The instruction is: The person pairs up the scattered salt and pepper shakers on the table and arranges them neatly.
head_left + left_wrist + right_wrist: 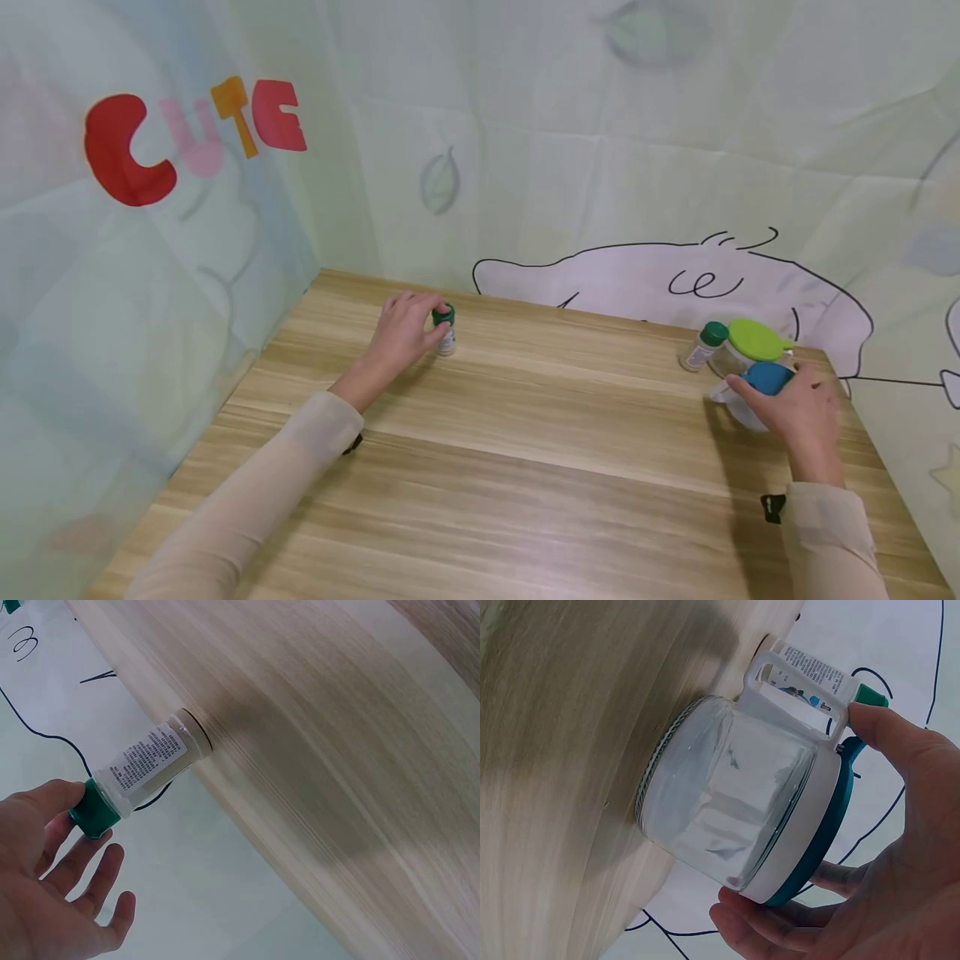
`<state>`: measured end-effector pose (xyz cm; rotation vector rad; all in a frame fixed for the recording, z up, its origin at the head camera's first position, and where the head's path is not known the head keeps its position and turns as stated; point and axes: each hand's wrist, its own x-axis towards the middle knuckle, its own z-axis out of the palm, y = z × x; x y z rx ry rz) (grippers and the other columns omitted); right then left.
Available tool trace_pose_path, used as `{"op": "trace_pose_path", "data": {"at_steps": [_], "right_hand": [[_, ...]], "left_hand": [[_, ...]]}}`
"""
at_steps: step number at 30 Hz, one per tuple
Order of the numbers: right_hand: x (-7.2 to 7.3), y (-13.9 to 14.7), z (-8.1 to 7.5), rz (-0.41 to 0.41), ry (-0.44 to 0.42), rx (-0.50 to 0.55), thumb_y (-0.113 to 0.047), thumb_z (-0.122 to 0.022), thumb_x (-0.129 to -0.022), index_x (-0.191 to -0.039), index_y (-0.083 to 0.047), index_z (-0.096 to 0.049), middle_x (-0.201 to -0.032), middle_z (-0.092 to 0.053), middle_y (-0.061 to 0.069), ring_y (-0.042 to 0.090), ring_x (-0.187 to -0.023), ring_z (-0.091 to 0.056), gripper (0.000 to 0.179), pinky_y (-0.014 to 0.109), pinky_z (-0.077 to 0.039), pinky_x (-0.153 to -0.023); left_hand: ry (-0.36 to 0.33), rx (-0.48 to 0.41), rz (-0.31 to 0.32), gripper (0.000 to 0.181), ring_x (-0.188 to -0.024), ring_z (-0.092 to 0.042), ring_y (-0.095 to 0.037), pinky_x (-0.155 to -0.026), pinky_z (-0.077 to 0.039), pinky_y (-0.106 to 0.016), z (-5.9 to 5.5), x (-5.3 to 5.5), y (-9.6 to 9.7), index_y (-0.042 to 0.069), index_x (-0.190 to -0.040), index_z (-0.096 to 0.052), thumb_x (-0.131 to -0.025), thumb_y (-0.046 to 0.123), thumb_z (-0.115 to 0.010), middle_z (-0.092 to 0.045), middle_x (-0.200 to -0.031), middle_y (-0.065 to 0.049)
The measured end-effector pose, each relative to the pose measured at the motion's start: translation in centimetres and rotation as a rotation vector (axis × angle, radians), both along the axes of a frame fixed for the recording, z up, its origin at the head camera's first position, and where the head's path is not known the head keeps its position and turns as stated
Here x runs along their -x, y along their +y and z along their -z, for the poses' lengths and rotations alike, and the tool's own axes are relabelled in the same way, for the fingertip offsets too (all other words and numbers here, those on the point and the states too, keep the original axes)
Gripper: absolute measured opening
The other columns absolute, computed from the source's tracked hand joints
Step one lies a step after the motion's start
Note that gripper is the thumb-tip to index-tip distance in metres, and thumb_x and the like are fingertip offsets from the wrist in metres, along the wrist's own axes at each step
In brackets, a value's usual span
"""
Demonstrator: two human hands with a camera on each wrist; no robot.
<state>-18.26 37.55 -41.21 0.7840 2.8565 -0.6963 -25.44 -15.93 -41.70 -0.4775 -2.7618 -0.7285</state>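
1. Surface (pixel 525 508), head view: at its far left, the left hand (pixel 403 327) holds an upright green-capped shaker (pixel 447 342); at far right, the right hand (pixel 804 410) grasps a blue-lidded jar (pixel 769 380), just nearer than a second shaker (pixel 699 356) and green-lidded jar (pixel 753 340).
2. Left wrist view: the thumb pinches the cap (pixel 95 811) against the fingers.
3. Right wrist view: the thumb touches the white handle (pixel 752 684), fingers curl round the lid's rim; full base contact I can't tell. Gripping seems the step; moving the jar would call for clearing the second shaker.
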Motion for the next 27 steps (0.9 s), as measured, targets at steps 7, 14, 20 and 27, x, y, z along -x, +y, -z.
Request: {"op": "trace_pose_path", "data": {"at_steps": [7, 14, 20, 27], "right_hand": [[-0.09, 0.02, -0.14, -0.012, 0.02, 0.006, -0.064, -0.06, -0.097, -0.161, 0.014, -0.003, -0.152, -0.015, 0.051, 0.065, -0.135, -0.025, 0.115, 0.076, -0.037, -0.107], [-0.21, 0.15, -0.07, -0.026, 0.055, 0.008, -0.062, -0.061, -0.098, -0.158, 0.016, -0.009, -0.149, -0.022, 0.051, 0.064, -0.132, -0.029, 0.112, 0.075, -0.039, -0.105], [-0.19, 0.44, 0.15, -0.014, 0.089, 0.016, -0.064, -0.065, -0.095, -0.158, 0.017, -0.015, -0.149, -0.029, 0.048, 0.061, -0.13, -0.036, 0.114, 0.072, -0.043, -0.105], [-0.29, 0.71, 0.31, -0.004, 0.095, 0.033, -0.067, -0.066, -0.093, -0.159, 0.014, -0.015, -0.151, -0.027, 0.048, 0.061, -0.131, -0.035, 0.116, 0.073, -0.042, -0.106]], "left_hand": [[-0.002, 0.005, 0.001, 0.018, -0.116, -0.062, -0.036, -0.112, -0.038, -0.062, 0.0, -0.01, -0.05, 0.008, -0.111, -0.073, -0.096, 0.014, -0.079, -0.077, -0.121, -0.012], [0.001, 0.002, -0.003, 0.018, -0.114, -0.063, -0.035, -0.111, -0.039, -0.061, -0.03, -0.04, 0.0, 0.008, -0.111, -0.073, -0.095, 0.014, -0.08, -0.077, -0.12, -0.012], [-0.02, 0.002, -0.01, 0.019, -0.115, -0.062, -0.035, -0.111, -0.039, -0.059, -0.09, -0.04, 0.12, 0.008, -0.112, -0.073, -0.096, 0.015, -0.08, -0.076, -0.122, -0.011], [-0.026, 0.004, -0.017, 0.019, -0.116, -0.063, -0.035, -0.112, -0.039, -0.06, -0.1, -0.01, 0.12, 0.008, -0.112, -0.073, -0.096, 0.014, -0.08, -0.076, -0.123, -0.011]]}}
